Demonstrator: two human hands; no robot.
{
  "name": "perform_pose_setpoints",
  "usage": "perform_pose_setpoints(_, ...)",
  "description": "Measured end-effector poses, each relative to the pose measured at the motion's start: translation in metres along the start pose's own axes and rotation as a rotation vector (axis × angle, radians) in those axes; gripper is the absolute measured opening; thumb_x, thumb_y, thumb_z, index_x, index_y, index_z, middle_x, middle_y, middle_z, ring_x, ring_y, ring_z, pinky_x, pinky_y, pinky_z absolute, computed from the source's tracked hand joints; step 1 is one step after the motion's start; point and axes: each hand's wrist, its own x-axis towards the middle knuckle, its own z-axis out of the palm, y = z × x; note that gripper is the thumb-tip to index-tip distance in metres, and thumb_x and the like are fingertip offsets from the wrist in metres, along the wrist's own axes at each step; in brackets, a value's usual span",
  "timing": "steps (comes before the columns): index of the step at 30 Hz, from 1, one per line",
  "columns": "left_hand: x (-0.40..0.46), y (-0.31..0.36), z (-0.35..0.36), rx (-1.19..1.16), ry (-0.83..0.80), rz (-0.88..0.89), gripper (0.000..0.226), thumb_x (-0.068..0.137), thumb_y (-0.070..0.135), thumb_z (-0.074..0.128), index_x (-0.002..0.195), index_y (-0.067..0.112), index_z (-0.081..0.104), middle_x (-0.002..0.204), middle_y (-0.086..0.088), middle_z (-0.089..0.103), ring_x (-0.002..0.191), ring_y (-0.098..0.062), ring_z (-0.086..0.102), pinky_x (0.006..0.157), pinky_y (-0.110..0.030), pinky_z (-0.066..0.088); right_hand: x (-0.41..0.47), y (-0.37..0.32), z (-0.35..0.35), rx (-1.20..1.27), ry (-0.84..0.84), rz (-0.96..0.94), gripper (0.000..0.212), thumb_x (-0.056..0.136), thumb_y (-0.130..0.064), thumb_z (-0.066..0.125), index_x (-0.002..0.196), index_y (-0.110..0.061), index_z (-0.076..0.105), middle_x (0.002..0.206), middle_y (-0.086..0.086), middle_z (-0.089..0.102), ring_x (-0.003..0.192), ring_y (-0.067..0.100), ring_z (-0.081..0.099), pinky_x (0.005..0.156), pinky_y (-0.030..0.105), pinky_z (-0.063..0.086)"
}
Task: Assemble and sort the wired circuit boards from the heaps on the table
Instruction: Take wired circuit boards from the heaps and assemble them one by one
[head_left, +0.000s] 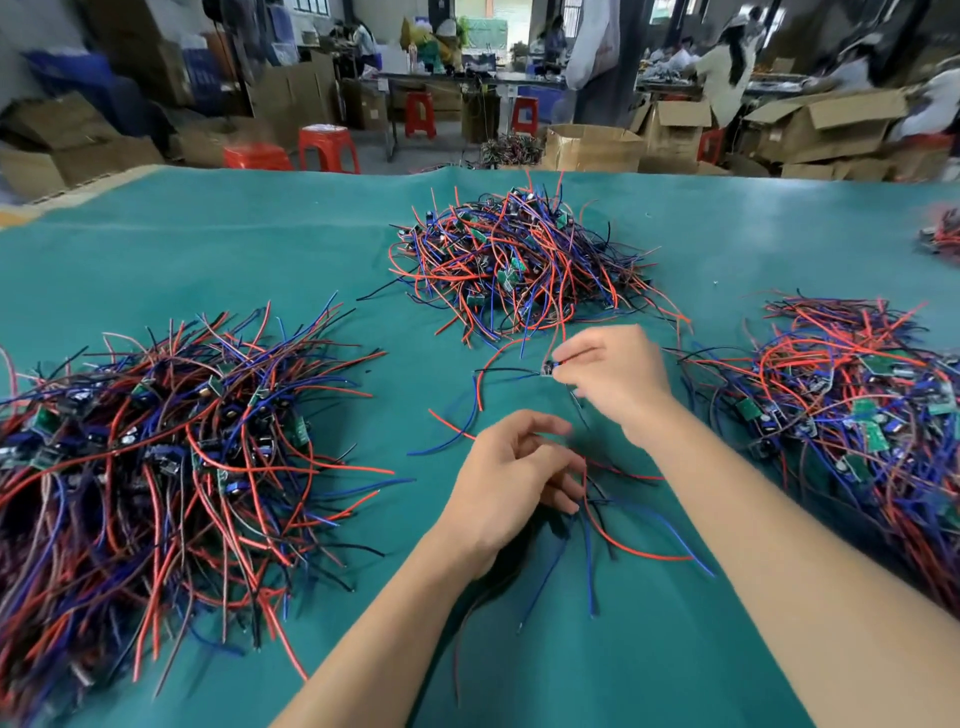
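Small wired board (547, 369), pinched by right hand (613, 379), wires trailing leftward across green cloth (260, 249); left hand (511, 483) curled around loose wire bundle (597, 525) pointing toward viewer.

No legible text, labels, brands or numbers anywhere. Markings on the small circuit board (547, 369) pinched at the right hand's (613, 379) fingertips are too blurred to read.

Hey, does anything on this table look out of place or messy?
Nothing looks damaged. A few loose wires lie strewn between the hands, outside the three big heaps, and the green cloth lies rumpled at its far edge.
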Motion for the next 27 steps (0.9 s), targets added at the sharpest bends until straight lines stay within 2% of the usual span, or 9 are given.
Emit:
perform_pose_setpoints(3,0.002,0.002,0.002,-0.142,0.085,-0.010,0.016,0.101,0.005,0.049,0.116,-0.001,0.052,0.097,-0.021,0.067,0.062,-0.023,0.066,0.052,-0.026,0.054,-0.032,-0.003,-0.021,0.388,-0.013,0.048,0.017,0.078,0.004,0.076,0.080,-0.013,0.073,0.067,0.003,0.074,0.064,0.019,0.069,0.057,0.024,0.055)
perform_pose_setpoints(6,0.002,0.002,0.002,-0.162,0.061,-0.002,0.021,0.104,0.018,0.050,0.113,0.001,0.059,0.101,-0.016,0.069,0.067,-0.020,0.068,0.055,-0.025,0.055,-0.067,-0.004,-0.030,0.604,-0.028,0.068,0.018,0.079,0.008,0.077,0.086,-0.006,0.069,0.067,0.006,0.072,0.059,0.015,0.067,0.052,0.021,0.052)
perform_pose_setpoints(10,0.000,0.001,0.002,-0.109,0.008,0.027,0.027,0.105,0.021,0.048,0.094,0.006,0.068,0.083,-0.006,0.072,0.066,-0.014,0.066,0.055,-0.019,0.051,-0.095,-0.001,-0.021,0.671,-0.051,0.078,0.022,0.077,0.011,0.077,0.086,-0.007,0.068,0.081,0.011,0.071,0.063,0.015,0.066,0.048,0.022,0.049)
perform_pose_setpoints(16,0.003,0.002,-0.005,-0.211,0.039,-0.026,0.017,0.100,0.022,0.056,0.099,0.009,0.067,0.089,-0.007,0.070,0.067,-0.013,0.065,0.059,-0.019,0.051,-0.099,0.000,-0.019,0.787,-0.065,0.062,0.031,0.076,0.011,0.077,0.083,-0.015,0.060,0.097,0.009,0.078,0.077,0.018,0.070,0.053,0.024,0.051)
perform_pose_setpoints(21,0.005,0.002,-0.008,-0.313,0.065,-0.052,0.015,0.095,0.026,0.061,0.096,0.012,0.066,0.090,-0.005,0.072,0.064,-0.012,0.065,0.061,-0.021,0.053,-0.097,0.000,-0.025,0.910,-0.182,0.054,0.031,0.081,0.015,0.066,0.081,-0.015,0.058,0.090,0.011,0.077,0.079,0.017,0.074,0.059,0.023,0.054)
perform_pose_setpoints(25,0.004,0.004,-0.009,-0.350,0.068,-0.057,0.012,0.088,0.030,0.066,0.085,0.018,0.068,0.083,-0.002,0.070,0.065,-0.015,0.067,0.061,-0.021,0.054,-0.095,-0.001,-0.029,0.993,-0.332,0.093,0.025,0.087,0.012,0.045,0.094,-0.010,0.056,0.080,0.014,0.076,0.080,0.021,0.076,0.063,0.022,0.055)
perform_pose_setpoints(27,0.004,0.005,-0.009,-0.365,0.062,-0.057,0.012,0.089,0.029,0.064,0.081,0.022,0.070,0.080,-0.001,0.071,0.065,-0.015,0.068,0.060,-0.021,0.054,-0.096,-0.002,-0.030,1.000,-0.310,0.136,0.022,0.090,0.007,0.048,0.095,-0.011,0.058,0.081,0.014,0.076,0.077,0.022,0.076,0.063,0.025,0.054)
